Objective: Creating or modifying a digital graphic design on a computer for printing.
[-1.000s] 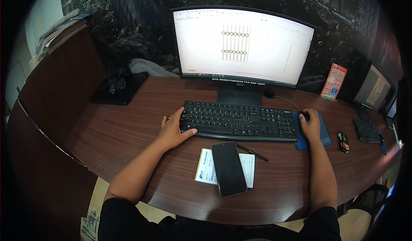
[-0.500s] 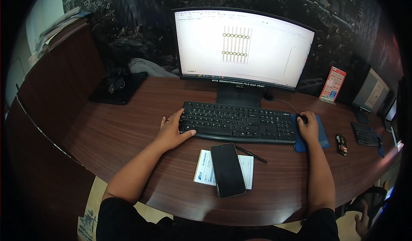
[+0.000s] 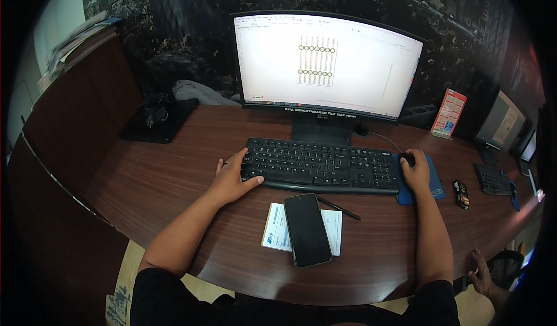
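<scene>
My left hand (image 3: 229,178) rests at the left end of a black keyboard (image 3: 319,164), fingers over its edge keys and thumb stretched along the front. The hand is open and holds nothing. Over at the right, my right hand (image 3: 415,172) is curled over a dark computer mouse (image 3: 408,160), mostly hidden under the fingers. A blue mouse pad (image 3: 432,182) lies under it. Behind the keyboard a curved monitor (image 3: 325,59) shows a page with rows of small round and striped shapes.
Before the keyboard, a black phone (image 3: 307,230) lies on a printed paper pad (image 3: 275,227), beside a dark pencil (image 3: 339,207). A small dark box (image 3: 461,194), a red stand-up card (image 3: 449,114) and a second keyboard (image 3: 493,181) are at right. Another person's hand (image 3: 480,274) shows lower right.
At the lower right, the other person's hand has moved up and left toward the desk edge. My own hands stay in place, and the view has shifted very slightly.
</scene>
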Demonstrator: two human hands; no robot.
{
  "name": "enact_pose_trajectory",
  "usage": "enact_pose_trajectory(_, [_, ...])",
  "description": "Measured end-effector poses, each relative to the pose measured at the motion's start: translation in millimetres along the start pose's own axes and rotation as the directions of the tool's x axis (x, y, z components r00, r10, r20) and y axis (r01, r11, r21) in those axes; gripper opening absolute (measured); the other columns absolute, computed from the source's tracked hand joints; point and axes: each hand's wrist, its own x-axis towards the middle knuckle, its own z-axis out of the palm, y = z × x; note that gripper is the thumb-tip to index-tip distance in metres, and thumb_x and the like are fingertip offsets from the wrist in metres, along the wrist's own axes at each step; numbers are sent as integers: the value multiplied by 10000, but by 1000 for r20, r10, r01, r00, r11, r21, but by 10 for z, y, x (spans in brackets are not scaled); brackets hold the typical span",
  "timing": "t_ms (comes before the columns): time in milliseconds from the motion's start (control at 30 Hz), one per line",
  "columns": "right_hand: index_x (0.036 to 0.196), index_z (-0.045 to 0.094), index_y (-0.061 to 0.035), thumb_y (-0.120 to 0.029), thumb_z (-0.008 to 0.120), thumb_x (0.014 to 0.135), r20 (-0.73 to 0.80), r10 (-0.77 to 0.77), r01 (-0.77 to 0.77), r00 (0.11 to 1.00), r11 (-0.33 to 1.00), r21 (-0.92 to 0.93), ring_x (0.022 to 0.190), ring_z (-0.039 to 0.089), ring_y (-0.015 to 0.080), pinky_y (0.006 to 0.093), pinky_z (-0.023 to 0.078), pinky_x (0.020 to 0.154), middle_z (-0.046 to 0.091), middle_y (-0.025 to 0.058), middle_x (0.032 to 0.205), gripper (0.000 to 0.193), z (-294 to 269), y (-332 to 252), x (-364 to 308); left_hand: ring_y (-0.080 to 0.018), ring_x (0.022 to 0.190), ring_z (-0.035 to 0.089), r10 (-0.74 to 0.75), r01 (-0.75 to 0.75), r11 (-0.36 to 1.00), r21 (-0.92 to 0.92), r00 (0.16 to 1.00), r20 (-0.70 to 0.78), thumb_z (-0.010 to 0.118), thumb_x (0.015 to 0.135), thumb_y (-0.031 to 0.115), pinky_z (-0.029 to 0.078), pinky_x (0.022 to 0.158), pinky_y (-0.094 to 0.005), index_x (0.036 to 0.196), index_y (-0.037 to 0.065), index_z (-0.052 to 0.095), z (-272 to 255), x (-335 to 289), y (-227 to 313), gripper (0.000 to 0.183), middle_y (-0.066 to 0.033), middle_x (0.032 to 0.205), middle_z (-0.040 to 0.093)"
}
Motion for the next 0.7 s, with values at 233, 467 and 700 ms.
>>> enact_pose_trajectory(233, [1184,635,3,-109,657,926,-20,-152,154,988,985,82,1114,623,300,401,465,1019,649,167,1169,282,10,1167,76,-436,1313,524,228,-234,968,-95,972,-63,730,814,630,266,1172,-524,1493,26,388,47,248,165,971,-267,1341,604])
enact_pose_trajectory(467, [1260,567,14,-126,629,949,70,-114,109,991,991,76,1163,580,337,400,431,1027,606,181,1216,347,457,998,226,-435,1427,401,50,-57,994,-94,996,-72,672,861,621,143,1218,-579,1557,-28,253,-24,1,3,1040,-321,1486,457])
enact_pose_trajectory(700, [1185,610,16,-71,652,918,-13,-131,131,991,978,164,1127,605,321,398,457,1009,627,175,1169,284,265,1261,153,-424,1391,445,80,-90,989,-119,994,-80,679,854,629,233,1192,-539,1529,-20,332,-47,80,188,998,-304,1429,524])
